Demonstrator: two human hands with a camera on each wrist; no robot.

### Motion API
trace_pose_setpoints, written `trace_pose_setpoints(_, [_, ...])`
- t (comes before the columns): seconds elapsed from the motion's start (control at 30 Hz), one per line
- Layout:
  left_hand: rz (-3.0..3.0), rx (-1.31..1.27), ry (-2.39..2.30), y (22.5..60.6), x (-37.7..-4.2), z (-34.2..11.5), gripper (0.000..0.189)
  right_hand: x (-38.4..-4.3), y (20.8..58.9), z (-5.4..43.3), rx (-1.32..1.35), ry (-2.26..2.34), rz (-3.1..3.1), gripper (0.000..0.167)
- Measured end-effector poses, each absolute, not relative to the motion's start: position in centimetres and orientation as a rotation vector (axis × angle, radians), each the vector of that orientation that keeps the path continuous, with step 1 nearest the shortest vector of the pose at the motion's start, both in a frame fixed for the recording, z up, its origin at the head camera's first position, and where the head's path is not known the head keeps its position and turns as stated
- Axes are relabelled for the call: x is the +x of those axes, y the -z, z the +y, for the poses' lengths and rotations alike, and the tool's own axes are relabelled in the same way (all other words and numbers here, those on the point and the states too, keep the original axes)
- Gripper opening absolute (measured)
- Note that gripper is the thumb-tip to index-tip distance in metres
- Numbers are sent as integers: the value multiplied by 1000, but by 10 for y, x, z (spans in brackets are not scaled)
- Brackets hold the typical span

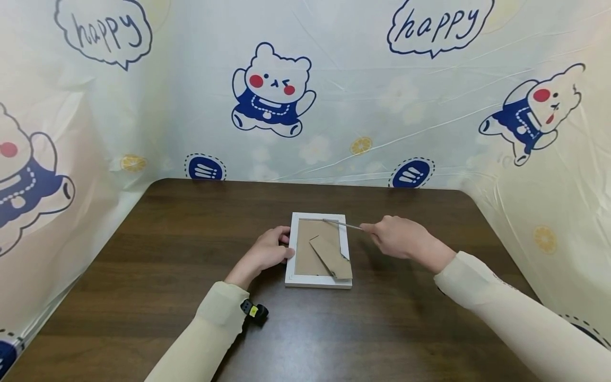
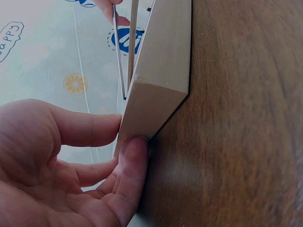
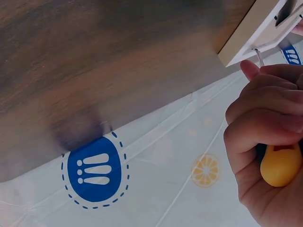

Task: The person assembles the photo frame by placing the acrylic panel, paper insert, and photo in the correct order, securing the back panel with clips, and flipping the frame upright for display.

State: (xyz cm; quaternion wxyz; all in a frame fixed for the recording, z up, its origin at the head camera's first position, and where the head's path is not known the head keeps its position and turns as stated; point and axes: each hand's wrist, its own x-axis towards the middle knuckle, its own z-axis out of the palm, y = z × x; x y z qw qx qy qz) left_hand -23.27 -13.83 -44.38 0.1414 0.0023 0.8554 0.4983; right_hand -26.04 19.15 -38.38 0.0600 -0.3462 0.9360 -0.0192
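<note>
A white picture frame (image 1: 318, 283) lies face down on the table, showing its brown backing board (image 1: 305, 254) and a slanted stand flap (image 1: 336, 257). At its left edge, my left hand (image 1: 267, 249) grips the rim between thumb and fingers; the left wrist view shows the fingertips against the frame's pale side (image 2: 163, 56). My right hand (image 1: 398, 236) holds a screwdriver by its yellow handle (image 3: 280, 165), fingers wrapped round it. The thin metal shaft (image 1: 352, 226) reaches left over the frame, its tip near the backing's top edge. Whether the tip touches is unclear.
The brown wooden table (image 1: 167, 254) extends around the frame on all sides. Behind it and at both sides hangs a printed curtain (image 1: 343, 106) with bears and lettering. A black device (image 1: 258, 314) is strapped at my left wrist.
</note>
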Motion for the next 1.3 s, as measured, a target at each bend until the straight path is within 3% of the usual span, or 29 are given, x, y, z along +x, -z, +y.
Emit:
trace_pose_setpoints(0.33, [2455,-2,-1449,444,-231,-138,68,-252,386,190,-1149,-12,2905,33])
trace_pose_setpoints(0.63, [2446,-7,-1458,447,-230,-137,68,-275,371,194,-841,229,2665,39])
trace_pose_setpoints(0.9, [2440,10,-1464,445,-232,-138,69,-294,358,197,-854,294,2525,40])
trace_pose_setpoints(1.3, [2447,8,-1459,445,-232,-140,68,-297,345,190,-740,315,2452,40])
